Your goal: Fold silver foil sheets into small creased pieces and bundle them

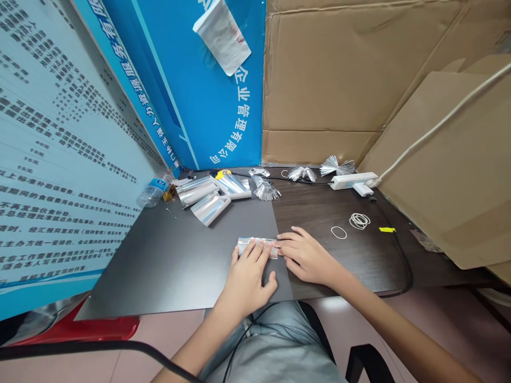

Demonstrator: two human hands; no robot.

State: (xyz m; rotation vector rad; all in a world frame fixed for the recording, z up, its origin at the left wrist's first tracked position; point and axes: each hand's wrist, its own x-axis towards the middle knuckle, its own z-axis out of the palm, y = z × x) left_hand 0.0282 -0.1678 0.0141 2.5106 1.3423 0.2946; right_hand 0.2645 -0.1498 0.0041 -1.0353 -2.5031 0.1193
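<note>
A folded strip of silver foil [244,243] lies flat on the grey board near the front middle of the table. My left hand [246,279] rests over it, fingers stretched out and pressing it down, thumb apart. At the strip's right end, the fingertips of my right hand [306,259] touch the foil, fingers extended and somewhat spread. Both hands cover part of the strip. Beyond them lie curled sheets of silver foil [211,208] and a fringed foil bundle [266,190].
White rubber bands [360,221] lie to the right, near a yellow tag [387,230] and a black cable. Further fringed foil bundles [337,166] and a power strip [354,180] stand at the back. A plastic bottle [154,191] leans at the left. Upright panels enclose the table.
</note>
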